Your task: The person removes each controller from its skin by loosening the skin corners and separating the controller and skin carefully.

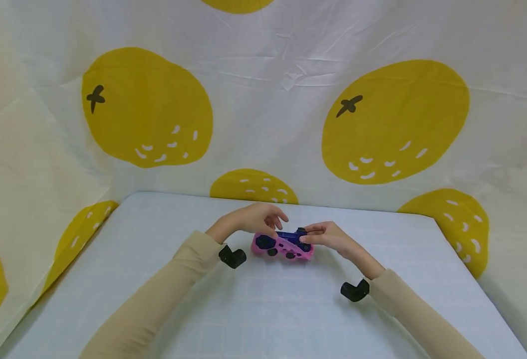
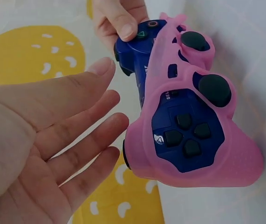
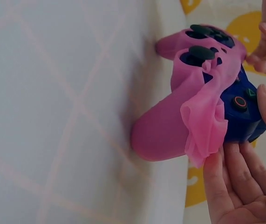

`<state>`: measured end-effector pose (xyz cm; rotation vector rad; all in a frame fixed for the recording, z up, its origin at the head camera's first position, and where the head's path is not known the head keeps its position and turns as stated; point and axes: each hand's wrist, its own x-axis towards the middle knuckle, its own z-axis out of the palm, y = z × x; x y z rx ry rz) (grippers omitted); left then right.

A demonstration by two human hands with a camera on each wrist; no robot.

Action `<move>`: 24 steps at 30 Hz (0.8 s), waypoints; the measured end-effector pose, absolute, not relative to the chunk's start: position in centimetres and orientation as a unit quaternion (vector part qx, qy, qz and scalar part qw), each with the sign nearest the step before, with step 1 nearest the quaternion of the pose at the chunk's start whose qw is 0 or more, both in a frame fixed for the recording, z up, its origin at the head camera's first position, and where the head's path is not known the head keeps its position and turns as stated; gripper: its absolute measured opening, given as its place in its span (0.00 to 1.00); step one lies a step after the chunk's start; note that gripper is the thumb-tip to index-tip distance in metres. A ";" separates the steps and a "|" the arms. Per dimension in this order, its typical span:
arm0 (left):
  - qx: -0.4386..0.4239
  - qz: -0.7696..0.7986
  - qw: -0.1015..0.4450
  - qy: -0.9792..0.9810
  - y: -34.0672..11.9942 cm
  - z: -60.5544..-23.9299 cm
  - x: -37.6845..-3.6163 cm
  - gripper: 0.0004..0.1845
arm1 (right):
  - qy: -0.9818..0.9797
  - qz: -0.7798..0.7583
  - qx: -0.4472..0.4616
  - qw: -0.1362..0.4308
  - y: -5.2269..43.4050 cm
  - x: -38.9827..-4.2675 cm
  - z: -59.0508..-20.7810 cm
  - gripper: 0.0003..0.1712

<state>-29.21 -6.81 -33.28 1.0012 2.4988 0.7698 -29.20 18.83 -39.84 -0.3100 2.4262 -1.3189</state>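
Head view: mid-frame, a blue controller partly inside a pink cover lies lengthwise left to right, thumbsticks toward the bottom edge, right hand pinching it, left hand alongside, fingers apart.

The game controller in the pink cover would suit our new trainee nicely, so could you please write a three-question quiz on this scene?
1. Which hand holds the end of the blue controller that sticks out of the pink cover?
A) left
B) right
C) neither

2. True or false: in the right wrist view, a circle-marked button lies outside the cover.

3. In the left wrist view, is the left hand gripping the controller, and how are its fingers held?

Key
1: B, the right hand.
2: True.
3: No; it is open beside the controller, fingers extended.
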 end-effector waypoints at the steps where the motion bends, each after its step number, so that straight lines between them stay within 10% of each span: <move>1: 0.354 0.262 0.171 0.881 -6.6 -33.3 -29.3 0.21 | 0.858 -0.468 -0.110 0.180 18.8 -29.2 -39.8 0.32; 24: 0.414 0.151 0.152 0.885 -5.7 -34.4 -30.9 0.18 | 0.855 -0.475 -0.105 0.179 18.7 -28.9 -39.8 0.31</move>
